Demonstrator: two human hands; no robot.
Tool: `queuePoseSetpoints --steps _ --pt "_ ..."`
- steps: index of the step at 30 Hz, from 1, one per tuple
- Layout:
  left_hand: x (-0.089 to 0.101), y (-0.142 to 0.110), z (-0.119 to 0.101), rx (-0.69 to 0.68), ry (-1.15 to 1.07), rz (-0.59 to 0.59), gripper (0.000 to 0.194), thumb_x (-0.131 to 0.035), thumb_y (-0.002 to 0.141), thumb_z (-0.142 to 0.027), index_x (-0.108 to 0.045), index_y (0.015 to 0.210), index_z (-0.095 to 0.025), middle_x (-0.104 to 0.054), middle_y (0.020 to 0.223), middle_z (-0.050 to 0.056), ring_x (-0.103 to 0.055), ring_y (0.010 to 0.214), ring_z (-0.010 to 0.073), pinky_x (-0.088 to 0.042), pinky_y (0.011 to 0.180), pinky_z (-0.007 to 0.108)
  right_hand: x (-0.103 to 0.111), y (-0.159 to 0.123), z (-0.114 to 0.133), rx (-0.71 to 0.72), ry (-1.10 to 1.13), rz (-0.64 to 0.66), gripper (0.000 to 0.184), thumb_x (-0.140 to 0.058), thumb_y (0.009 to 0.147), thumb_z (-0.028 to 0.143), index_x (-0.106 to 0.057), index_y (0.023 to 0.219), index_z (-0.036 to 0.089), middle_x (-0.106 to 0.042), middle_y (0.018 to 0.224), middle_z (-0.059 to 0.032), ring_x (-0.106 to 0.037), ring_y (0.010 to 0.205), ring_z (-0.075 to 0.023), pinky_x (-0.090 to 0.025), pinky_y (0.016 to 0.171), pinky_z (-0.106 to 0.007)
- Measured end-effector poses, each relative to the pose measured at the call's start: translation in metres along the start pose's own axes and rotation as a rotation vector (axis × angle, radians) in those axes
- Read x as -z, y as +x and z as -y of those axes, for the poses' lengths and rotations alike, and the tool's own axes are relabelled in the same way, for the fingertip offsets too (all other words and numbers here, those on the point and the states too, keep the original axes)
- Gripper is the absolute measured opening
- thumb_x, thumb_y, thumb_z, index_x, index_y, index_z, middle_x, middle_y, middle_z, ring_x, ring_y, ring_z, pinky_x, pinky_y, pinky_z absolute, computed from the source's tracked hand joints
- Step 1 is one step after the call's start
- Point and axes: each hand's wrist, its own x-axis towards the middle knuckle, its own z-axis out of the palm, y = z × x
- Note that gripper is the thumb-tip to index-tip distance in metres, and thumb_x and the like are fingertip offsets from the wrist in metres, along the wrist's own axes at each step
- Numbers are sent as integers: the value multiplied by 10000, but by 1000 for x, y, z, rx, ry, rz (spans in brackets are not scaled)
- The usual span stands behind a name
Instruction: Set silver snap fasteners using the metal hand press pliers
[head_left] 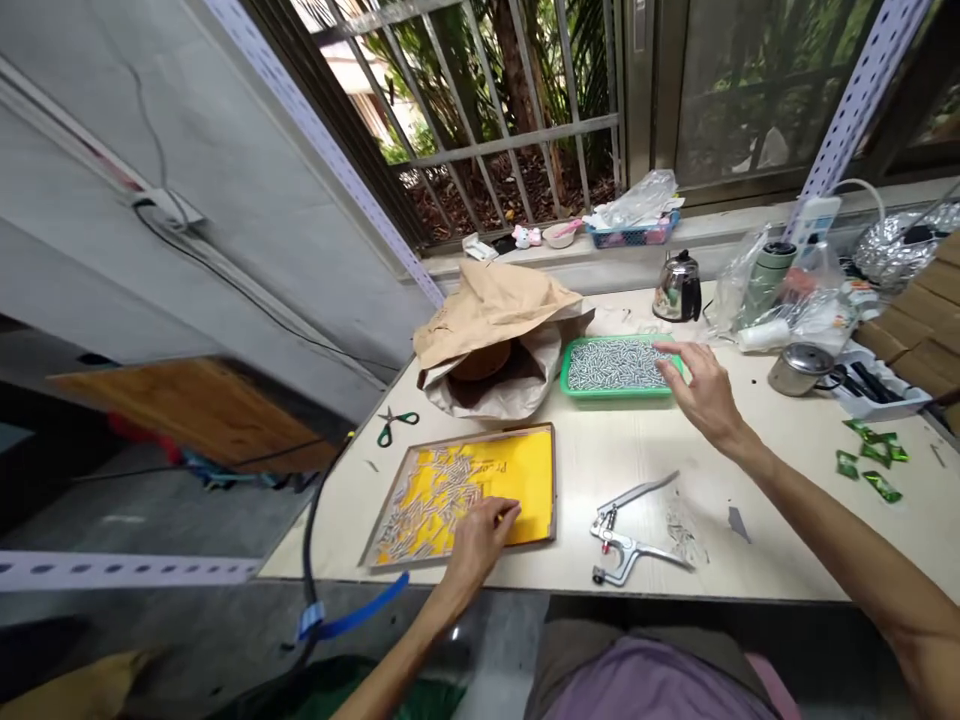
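My left hand (480, 535) is over the front of a shallow tray (555, 480) lined with yellow. Its fingers are curled together in a pinch, and whatever they hold is too small or hidden to name. Many small metal pins (442, 490) lie scattered across the tray's left and middle. My right hand (701, 390) hovers at the right end of a green plastic bin (615, 398), thumb and fingers apart, with nothing visible between them. Small silvery metal pieces (615, 364) fill that bin. Metal hand pliers (626, 550) lie on the table between my forearms.
Behind the tray stands an open brown paper sack (495, 310). Green-handled scissors (394, 425) lie at the left. Thin loose bits (682, 530) lie beside the pliers. Farther right are a kettle (677, 287), a metal cup (799, 370) and green wrapped packets (877, 450).
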Motion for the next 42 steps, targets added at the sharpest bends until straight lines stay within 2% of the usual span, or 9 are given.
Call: queuePoseSetpoints --steps 4,6,9,11,16,25,30,36,42 --pt "-16 -25 -50 192 -400 292 358 -584 743 -481 -721 790 -154 -645 615 18 -555 545 151 -393 498 237 10 -82 18 71 112 367 274 -412 984 309 -654 1065 208 -683 936 -78 -624 886 -219 -508 777 -371" --pt "-30 -32 -67 280 -508 354 361 -624 693 -479 -713 760 -136 -603 564 -2 -497 510 119 -339 469 215 9 -123 21 112 96 543 255 -438 974 302 -656 1038 185 -664 906 -90 -616 861 -219 -511 755 -357" --pt "-51 -38 -77 413 -592 401 364 -668 640 -475 -687 708 -119 -537 514 -32 -407 469 79 -279 453 200 4 -171 23 118 19 674 231 -476 954 271 -648 1045 147 -638 894 -107 -603 842 -232 -511 726 -360" --pt "-61 -39 -77 451 -620 420 384 -693 623 -489 -672 692 -111 -498 493 -49 -359 450 60 -249 450 197 1 -189 24 100 2 708 208 -476 948 226 -647 1020 133 -627 876 -104 -598 809 -224 -508 702 -348" --pt "-69 -36 -77 488 -606 462 393 -730 607 -488 -648 668 -109 -414 431 -84 -301 409 39 -207 435 196 -4 -199 23 49 11 693 231 -416 960 174 -642 913 157 -609 849 -87 -587 786 -206 -493 700 -330" --pt "-70 -30 -75 526 -510 599 308 -704 679 -412 -601 614 -129 -423 417 -79 -276 369 35 -177 397 202 -10 -207 16 21 62 672 244 -392 974 181 -620 887 183 -588 838 -72 -552 763 -183 -447 667 -297" --pt "-67 -24 -73 455 -398 673 275 -673 705 -372 -588 585 -139 -408 383 -78 -273 359 39 -195 404 200 -9 -207 17 31 35 675 256 -385 977 173 -607 851 176 -587 825 -71 -557 770 -185 -438 673 -298" --pt "-61 -21 -73 370 -332 752 345 -676 672 -448 -570 554 -141 -421 407 -68 -307 377 44 -219 416 201 -8 -203 17 34 41 690 193 -451 952 157 -591 820 174 -580 821 -60 -545 759 -176 -412 666 -285" --pt "-63 -20 -70 352 -311 789 421 -675 645 -534 -559 553 -141 -441 439 -57 -330 386 45 -226 422 198 -11 -206 19 39 27 685 269 -376 974 155 -574 793 178 -575 809 -61 -530 744 -169 -404 674 -283"
